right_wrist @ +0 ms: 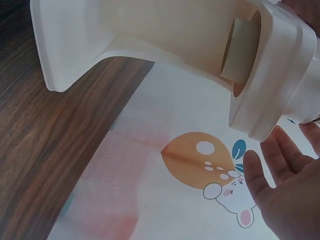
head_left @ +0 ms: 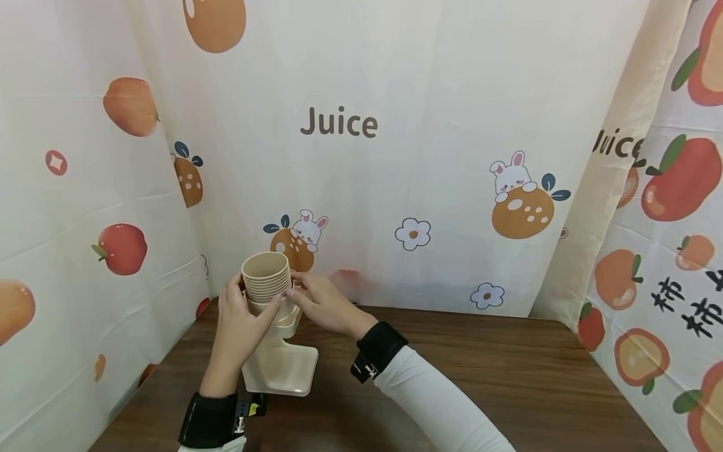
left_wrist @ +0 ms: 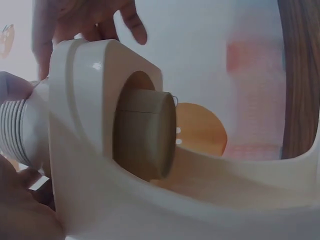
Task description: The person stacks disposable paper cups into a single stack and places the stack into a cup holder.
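Observation:
A stack of beige paper cups stands upright in the round opening of a cream cup dispenser. My left hand grips the stack from the left, thumb across its front. From the right, my right hand holds the stack by thumb and index finger; its other fingers are spread loosely below in the right wrist view. The lowest cup pokes out under the dispenser's ring in the left wrist view. The same cup end shows in the right wrist view.
The dispenser's flat square base rests on a dark wooden table, near its left side. Behind hangs a white curtain printed with fruit and rabbits. More printed cloth closes off the left side, and another panel the right.

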`<state>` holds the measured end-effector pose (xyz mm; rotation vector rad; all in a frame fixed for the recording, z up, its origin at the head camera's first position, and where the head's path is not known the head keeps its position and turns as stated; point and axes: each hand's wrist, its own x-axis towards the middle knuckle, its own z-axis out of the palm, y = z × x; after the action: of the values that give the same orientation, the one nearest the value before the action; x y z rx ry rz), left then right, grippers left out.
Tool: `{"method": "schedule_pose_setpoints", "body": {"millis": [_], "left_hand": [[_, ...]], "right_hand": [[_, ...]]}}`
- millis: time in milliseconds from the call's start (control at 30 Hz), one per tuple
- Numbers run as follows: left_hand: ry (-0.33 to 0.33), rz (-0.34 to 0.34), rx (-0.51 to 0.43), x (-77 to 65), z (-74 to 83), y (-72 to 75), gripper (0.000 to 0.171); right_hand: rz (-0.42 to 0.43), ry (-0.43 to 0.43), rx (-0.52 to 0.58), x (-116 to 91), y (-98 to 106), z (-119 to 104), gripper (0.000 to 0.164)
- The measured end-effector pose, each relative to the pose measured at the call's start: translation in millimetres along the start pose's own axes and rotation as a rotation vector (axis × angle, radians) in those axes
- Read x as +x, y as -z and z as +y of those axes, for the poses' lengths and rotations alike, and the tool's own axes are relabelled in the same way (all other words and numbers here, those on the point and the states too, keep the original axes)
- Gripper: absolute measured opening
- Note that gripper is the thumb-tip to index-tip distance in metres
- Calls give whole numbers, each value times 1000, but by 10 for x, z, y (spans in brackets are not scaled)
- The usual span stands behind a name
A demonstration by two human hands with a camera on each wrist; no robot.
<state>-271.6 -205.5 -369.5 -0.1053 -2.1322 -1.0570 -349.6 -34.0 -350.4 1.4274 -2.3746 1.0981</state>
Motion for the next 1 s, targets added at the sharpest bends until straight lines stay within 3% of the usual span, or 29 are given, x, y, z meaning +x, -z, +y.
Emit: {"method": "schedule_pose_setpoints", "body": {"millis": [233,500,833,1000], "left_hand": [[25,-18,2,6,8,31,85],[34,1,-95,41,55,68,71],[50,-99,-35,90,31,161,69],[26,-133,-35,92,25,194,69]], "right_hand": [[1,-47,9,22,-18,-13,60],[-10,-208,255,96,61,-137,66],[-64,-205,359,151,101,-219,62],[-76,-238,340,148,109,-210,61]]}}
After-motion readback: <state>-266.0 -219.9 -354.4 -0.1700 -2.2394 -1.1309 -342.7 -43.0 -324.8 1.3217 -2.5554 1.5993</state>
